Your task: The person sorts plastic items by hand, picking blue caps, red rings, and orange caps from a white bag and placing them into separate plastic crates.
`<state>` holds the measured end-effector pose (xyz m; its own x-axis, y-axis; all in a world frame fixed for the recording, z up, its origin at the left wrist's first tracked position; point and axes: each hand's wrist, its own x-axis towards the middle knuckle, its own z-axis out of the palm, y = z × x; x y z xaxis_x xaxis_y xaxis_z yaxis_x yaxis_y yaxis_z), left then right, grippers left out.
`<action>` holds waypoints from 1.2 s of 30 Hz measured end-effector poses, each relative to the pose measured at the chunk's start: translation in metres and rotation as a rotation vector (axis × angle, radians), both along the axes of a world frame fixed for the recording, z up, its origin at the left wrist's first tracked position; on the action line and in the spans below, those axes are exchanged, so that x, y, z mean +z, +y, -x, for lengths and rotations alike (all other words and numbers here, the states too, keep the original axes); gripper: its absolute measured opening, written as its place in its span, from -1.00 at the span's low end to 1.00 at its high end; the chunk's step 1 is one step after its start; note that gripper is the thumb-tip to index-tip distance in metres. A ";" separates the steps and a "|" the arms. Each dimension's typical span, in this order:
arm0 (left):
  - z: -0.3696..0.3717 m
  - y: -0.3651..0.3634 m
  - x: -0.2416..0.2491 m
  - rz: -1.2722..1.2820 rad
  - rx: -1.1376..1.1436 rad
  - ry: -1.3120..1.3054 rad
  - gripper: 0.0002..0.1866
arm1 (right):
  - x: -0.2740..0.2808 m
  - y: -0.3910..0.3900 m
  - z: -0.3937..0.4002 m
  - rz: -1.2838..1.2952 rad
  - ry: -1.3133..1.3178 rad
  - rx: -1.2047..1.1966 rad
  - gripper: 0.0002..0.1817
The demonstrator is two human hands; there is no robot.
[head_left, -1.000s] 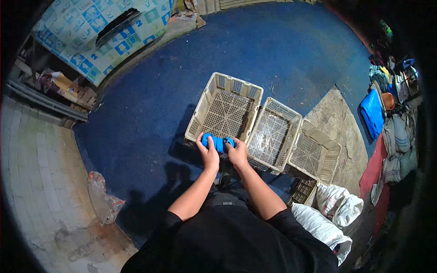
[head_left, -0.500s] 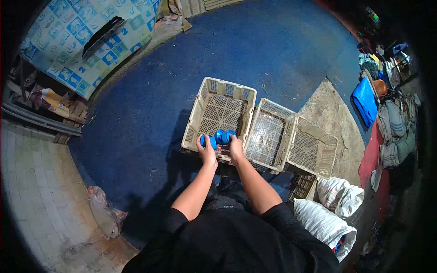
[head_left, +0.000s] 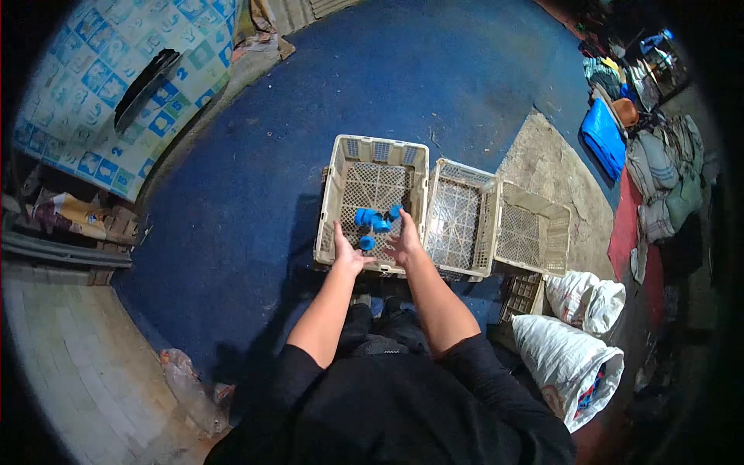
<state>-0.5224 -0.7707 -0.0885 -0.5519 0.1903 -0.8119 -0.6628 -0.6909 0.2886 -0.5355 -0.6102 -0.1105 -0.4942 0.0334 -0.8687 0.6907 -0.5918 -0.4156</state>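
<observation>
Several round blue plastic pieces that look like caps show over the left plastic crate, between and just beyond my hands. One blue cap is close to the fingers of my left hand, and another blue cap overlaps the fingertips of my right hand. Both hands are spread apart above the crate's near side, fingers stretched out and not closed around anything. The crate is beige, with a latticed floor visible beneath the blue pieces.
To the right stand a second crate and a third, lower crate. White sacks lie at the lower right, near a brown slatted crate. A folded blue tarp and cloth piles sit farther right. Blue sheeting covers the floor.
My hands have opened and moved apart, letting go of the blue pieces they held. The pieces have separated over the left crate. The camera view has shifted slightly.
</observation>
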 end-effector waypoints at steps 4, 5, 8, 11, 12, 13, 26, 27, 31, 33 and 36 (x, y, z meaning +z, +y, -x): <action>-0.034 -0.032 -0.002 0.264 -0.115 0.100 0.04 | 0.015 0.030 -0.055 -0.013 0.233 0.043 -0.01; -0.043 -0.046 -0.009 0.277 -0.155 0.145 -0.07 | -0.003 0.046 -0.076 -0.002 0.233 0.042 -0.16; -0.070 -0.078 -0.033 0.288 -0.278 0.229 -0.27 | 0.002 0.086 -0.161 -0.004 0.234 -0.068 -0.44; -0.086 -0.072 -0.036 0.277 -0.386 0.210 -0.36 | 0.021 0.114 -0.265 -0.085 0.125 -0.258 -0.52; -0.090 -0.064 -0.035 0.271 -0.435 0.227 -0.38 | 0.024 0.122 -0.302 -0.117 0.069 -0.328 -0.54; -0.093 -0.053 -0.036 0.266 -0.511 0.246 -0.40 | 0.026 0.131 -0.339 -0.181 0.001 -0.397 -0.54; -0.188 0.295 -0.014 0.274 -1.037 0.608 -0.66 | 0.032 0.300 -0.685 -0.619 -0.029 -1.749 -0.65; -0.217 0.343 0.000 0.240 -1.018 0.656 -0.71 | 0.045 0.333 -0.696 -0.648 -0.004 -1.794 -0.73; -0.366 0.526 0.073 0.006 -1.294 0.881 -0.77 | 0.081 0.454 -0.706 -0.855 -0.189 -1.951 -0.61; -0.444 0.607 0.081 -0.097 -1.464 1.071 -0.78 | 0.075 0.520 -0.715 -0.907 -0.414 -2.061 -0.46; -0.544 0.704 0.102 0.153 -1.555 0.914 -0.27 | 0.071 0.574 -0.712 -0.828 -0.907 -2.091 -0.31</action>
<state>0.0216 -0.0666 0.0132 -0.1964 0.8735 -0.4454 -0.2217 0.4030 0.8880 0.1760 -0.0364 -0.0394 0.9450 0.0774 -0.3177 -0.2653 -0.3866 -0.8832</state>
